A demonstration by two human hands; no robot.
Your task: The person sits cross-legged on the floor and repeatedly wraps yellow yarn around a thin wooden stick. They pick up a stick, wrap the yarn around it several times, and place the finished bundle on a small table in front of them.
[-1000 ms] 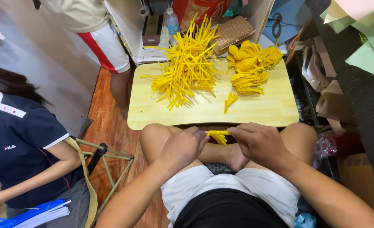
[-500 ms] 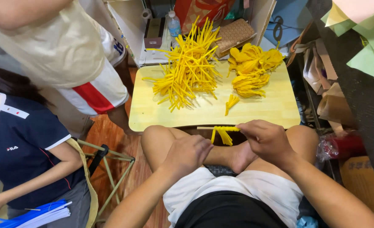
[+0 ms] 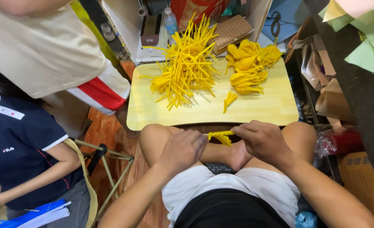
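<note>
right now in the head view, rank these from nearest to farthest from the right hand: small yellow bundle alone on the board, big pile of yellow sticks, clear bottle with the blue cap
From the right hand:
1. Small yellow bundle, just ahead on the wooden board.
2. Pile of yellow sticks, farther ahead on the board and to the left.
3. Clear bottle, beyond the board, at the back.

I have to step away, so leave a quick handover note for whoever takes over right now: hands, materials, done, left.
Left hand and right hand pinch a small yellow strip bundle between them over the lap.
Loose yellow strips lie piled on the wooden table, centre-left.
Done: finished yellow pieces heaped at the far right; one small piece lies alone mid-table.
Left: the big loose pile.
</note>
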